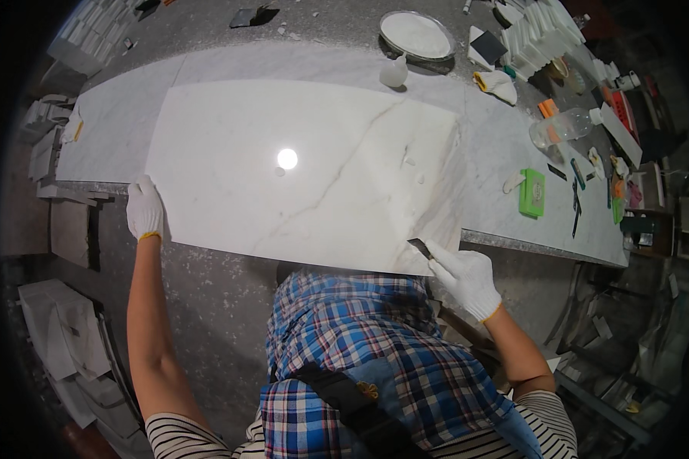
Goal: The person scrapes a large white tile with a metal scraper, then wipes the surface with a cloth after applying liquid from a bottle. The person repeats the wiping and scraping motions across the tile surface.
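Observation:
A large polished white marble slab (235,126) with grey and brownish veins lies before me, its near edge close to my apron. My left hand (145,209), in a white knit glove, rests at the slab's left edge near the front corner. At the front right corner my gloved right hand (465,278) grips a small dark flat blade (420,248), its tip over the slab's surface. A few small pale blobs (409,161) sit on the slab, and a round lamp reflection shines near its middle.
Beyond the slab stand a plastic squeeze bulb (394,73) and a round dish of white powder (416,35). Rightward lie a clear plastic bottle (562,128), a green box (532,193) and dark blades (577,209). Stacked white tiles (537,40) stand at the back right.

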Motion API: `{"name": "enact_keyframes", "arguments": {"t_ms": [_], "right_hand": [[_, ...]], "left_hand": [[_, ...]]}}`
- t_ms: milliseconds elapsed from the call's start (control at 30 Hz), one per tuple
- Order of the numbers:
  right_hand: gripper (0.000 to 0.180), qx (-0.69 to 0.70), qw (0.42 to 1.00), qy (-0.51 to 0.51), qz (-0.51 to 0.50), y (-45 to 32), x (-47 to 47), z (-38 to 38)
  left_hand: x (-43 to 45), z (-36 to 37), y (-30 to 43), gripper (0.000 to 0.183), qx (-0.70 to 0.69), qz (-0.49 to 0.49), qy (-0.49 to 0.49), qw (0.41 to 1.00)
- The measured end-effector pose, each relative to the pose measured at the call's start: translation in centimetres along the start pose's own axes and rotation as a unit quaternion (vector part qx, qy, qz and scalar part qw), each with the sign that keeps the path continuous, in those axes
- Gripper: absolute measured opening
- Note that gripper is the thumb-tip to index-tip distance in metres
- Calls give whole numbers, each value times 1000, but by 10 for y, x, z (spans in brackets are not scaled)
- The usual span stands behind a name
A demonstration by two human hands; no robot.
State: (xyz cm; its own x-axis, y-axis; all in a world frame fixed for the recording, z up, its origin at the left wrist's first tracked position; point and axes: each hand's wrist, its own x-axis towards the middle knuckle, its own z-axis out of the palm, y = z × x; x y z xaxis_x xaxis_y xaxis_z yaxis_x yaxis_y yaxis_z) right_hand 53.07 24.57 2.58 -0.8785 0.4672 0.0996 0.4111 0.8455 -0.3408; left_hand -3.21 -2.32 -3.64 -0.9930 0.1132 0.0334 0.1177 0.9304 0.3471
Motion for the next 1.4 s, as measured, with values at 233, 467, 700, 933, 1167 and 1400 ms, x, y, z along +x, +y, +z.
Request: {"name": "enact_keyframes", "arguments": {"t_ms": [233,467,700,933,1167,1400], "right_hand": [[38,7,999,-45,4,6,-5,-6],[34,47,998,-25,14,12,9,0],[32,4,999,-31,-13,5,6,-2],[39,44,997,-52,32,8,9,-12],[61,253,932,20,260,20,44,-18],[41,324,890,98,304,26,82,-6]], "left_hand": [[0,-2,0,69,1,8,-6,1000],[-2,-3,4,69,2,7,11,1000],[1,-2,0,70,5,8,9,1000],[-6,-11,11,68,-19,-7,-19,1000],[1,-4,-1,68,-4,7,13,1000],[-2,-10,4,68,-8,1,17,1000]]}}
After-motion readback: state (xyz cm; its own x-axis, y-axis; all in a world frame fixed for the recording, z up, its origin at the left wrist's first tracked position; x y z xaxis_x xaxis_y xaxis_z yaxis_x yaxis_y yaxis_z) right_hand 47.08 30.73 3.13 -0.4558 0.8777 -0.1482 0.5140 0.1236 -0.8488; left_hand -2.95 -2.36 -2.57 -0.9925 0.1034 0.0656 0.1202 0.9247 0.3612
